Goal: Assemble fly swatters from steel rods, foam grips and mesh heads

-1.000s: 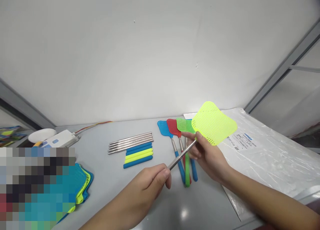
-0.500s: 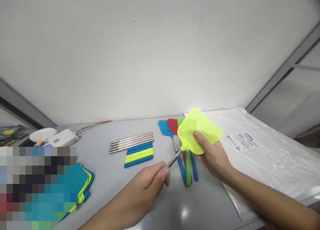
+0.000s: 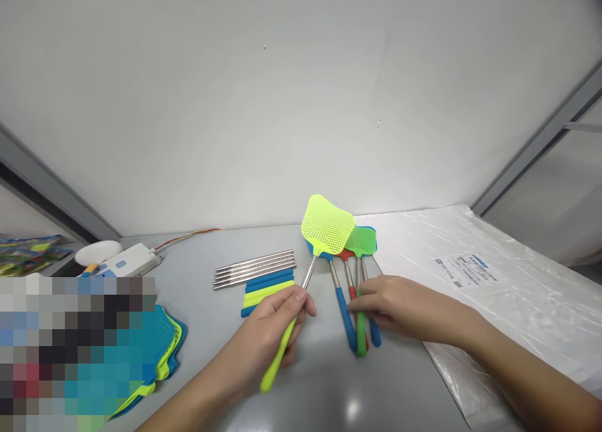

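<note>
My left hand (image 3: pixel 277 319) is closed around a yellow fly swatter (image 3: pixel 329 225), where its steel rod meets the yellow handle. The perforated head points up and away, and the handle's end sticks out below my fist. Lying side by side on the table are a green fly swatter (image 3: pixel 361 241), a red fly swatter (image 3: pixel 351 289) and blue fly swatters (image 3: pixel 346 316), partly overlapped by the yellow head. My right hand (image 3: pixel 399 303) lies over their handles, its bent fingers on the green handle. My palm hides part of the rightmost blue swatter.
Steel rods (image 3: pixel 254 269) lie in a row above blue and yellow handle tubes (image 3: pixel 268 288). At left are stacked swatter heads (image 3: pixel 174 338), a pixelated patch, and a white device (image 3: pixel 126 259) with wires. A clear plastic bag (image 3: pixel 508 319) covers the right side.
My right hand has let go of the yellow head and moved down to the swatter handles. My left hand has swung the yellow swatter leftward and more upright, bringing its handle into view.
</note>
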Demonstrator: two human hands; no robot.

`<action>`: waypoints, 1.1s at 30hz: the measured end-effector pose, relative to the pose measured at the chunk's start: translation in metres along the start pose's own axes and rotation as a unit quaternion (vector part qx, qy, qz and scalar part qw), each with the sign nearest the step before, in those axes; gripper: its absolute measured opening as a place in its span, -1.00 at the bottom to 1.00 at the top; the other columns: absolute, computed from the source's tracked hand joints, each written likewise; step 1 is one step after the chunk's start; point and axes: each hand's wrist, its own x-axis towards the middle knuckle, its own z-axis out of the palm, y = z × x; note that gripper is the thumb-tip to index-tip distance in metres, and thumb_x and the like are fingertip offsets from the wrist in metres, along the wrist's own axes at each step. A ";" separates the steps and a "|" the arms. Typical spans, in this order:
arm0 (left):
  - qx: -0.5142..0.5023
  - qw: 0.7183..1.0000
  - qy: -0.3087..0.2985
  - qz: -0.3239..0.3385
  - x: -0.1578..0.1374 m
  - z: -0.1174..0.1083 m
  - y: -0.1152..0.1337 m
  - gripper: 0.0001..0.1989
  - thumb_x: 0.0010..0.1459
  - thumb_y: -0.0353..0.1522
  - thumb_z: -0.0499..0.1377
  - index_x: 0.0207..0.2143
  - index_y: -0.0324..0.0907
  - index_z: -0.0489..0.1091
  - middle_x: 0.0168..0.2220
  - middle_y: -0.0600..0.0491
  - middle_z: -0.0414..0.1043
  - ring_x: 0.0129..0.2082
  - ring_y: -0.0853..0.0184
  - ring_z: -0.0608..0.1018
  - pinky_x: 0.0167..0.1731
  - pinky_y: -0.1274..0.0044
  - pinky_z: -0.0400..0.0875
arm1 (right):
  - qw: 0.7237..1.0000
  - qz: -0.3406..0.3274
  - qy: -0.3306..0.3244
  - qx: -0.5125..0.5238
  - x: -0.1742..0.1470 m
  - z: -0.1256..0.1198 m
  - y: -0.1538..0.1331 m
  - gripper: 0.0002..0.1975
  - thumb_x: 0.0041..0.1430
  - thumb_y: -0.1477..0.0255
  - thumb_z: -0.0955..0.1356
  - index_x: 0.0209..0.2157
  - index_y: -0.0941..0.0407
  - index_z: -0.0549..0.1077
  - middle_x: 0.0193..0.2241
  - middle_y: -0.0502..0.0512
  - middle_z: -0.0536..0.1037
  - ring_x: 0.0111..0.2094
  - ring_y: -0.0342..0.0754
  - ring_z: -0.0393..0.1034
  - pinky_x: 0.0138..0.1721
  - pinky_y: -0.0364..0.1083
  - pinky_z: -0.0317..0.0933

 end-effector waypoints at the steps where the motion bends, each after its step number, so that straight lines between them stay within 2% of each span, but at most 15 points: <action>1: 0.011 1.000 0.007 -0.002 0.001 0.000 -0.002 -0.59 0.21 0.03 0.05 -0.33 -0.14 0.33 -0.60 0.24 -0.02 -0.65 0.51 0.09 -0.67 0.66 0.09 | 1.000 -0.002 0.005 -0.026 0.001 0.003 -0.001 -0.67 0.20 0.60 0.28 -0.09 -0.02 0.51 -0.30 0.01 0.50 -0.28 -0.07 0.39 -0.27 -0.11 0.16; 5: 0.076 0.996 0.033 -0.015 0.004 -0.002 -0.005 -0.53 0.17 0.08 0.04 -0.25 -0.13 0.37 -0.54 0.22 0.07 -0.62 0.49 0.21 -0.65 0.65 0.16 | 0.990 -0.027 0.039 -0.133 0.004 0.013 0.002 -0.83 0.20 0.60 0.31 -0.32 0.06 0.48 -0.41 -0.02 0.45 -0.37 -0.06 0.32 -0.32 -0.09 0.08; 10: 0.103 0.994 0.021 -0.009 0.005 0.001 -0.005 -0.53 0.19 0.05 0.05 -0.13 -0.13 0.35 -0.51 0.23 0.09 -0.65 0.51 0.20 -0.69 0.65 0.18 | 0.979 -0.039 0.058 -0.194 0.004 0.016 0.004 -0.85 0.17 0.64 0.32 -0.37 0.09 0.43 -0.42 0.00 0.44 -0.38 -0.05 0.31 -0.34 -0.07 0.05; 16: 0.147 0.988 0.019 0.032 0.009 0.004 -0.008 -0.59 0.23 -0.02 0.04 -0.04 -0.10 0.25 -0.48 0.24 0.19 -0.75 0.55 0.23 -0.73 0.64 0.17 | 0.982 -0.019 0.047 -0.182 -0.001 0.007 -0.004 -0.81 0.15 0.67 0.30 -0.42 0.10 0.39 -0.42 0.00 0.46 -0.38 -0.04 0.33 -0.33 -0.06 0.06; 21: 0.182 0.982 0.014 0.047 0.019 0.014 -0.004 -0.61 0.22 -0.05 0.06 -0.06 -0.12 0.23 -0.45 0.22 0.20 -0.74 0.53 0.27 -0.76 0.63 0.23 | 0.989 -0.009 0.039 -0.145 -0.005 0.004 -0.004 -0.78 0.14 0.69 0.27 -0.33 0.09 0.43 -0.40 -0.01 0.46 -0.37 -0.03 0.33 -0.31 -0.05 0.10; 24: 0.186 0.980 0.021 0.063 0.032 0.025 -0.003 -0.58 0.20 -0.05 0.09 -0.03 -0.10 0.19 -0.43 0.22 0.20 -0.74 0.51 0.30 -0.78 0.61 0.25 | 0.993 -0.003 0.039 -0.111 -0.007 0.005 -0.002 -0.73 0.14 0.69 0.25 -0.27 0.07 0.46 -0.37 0.00 0.47 -0.33 -0.03 0.34 -0.28 -0.05 0.13; 27: 0.199 0.975 0.055 0.080 0.048 0.036 -0.001 -0.48 0.19 -0.07 0.11 0.11 -0.05 0.06 -0.42 0.21 0.23 -0.73 0.47 0.34 -0.72 0.58 0.31 | 0.997 0.006 0.036 -0.075 -0.007 0.003 0.000 -0.65 0.14 0.72 0.22 -0.19 0.05 0.48 -0.33 0.02 0.48 -0.31 -0.04 0.37 -0.27 -0.06 0.16; 30: 0.251 0.957 0.100 0.109 0.065 0.047 -0.001 -0.43 0.25 -0.12 0.05 0.21 -0.07 -0.09 -0.46 0.21 0.27 -0.69 0.41 0.38 -0.67 0.58 0.26 | 0.999 0.016 0.029 -0.042 -0.007 0.000 0.001 -0.65 0.17 0.68 0.21 -0.18 0.05 0.50 -0.31 0.05 0.48 -0.31 -0.05 0.40 -0.28 -0.08 0.19; 33: 0.371 0.903 0.150 0.159 0.080 0.055 -0.004 -0.50 0.30 -0.21 -0.03 0.21 -0.15 -0.09 -0.49 0.15 0.32 -0.52 0.30 0.48 -0.59 0.58 0.20 | 0.999 0.025 0.028 -0.022 -0.006 -0.002 0.002 -0.69 0.20 0.62 0.21 -0.20 0.06 0.52 -0.31 0.06 0.48 -0.30 -0.04 0.42 -0.28 -0.08 0.21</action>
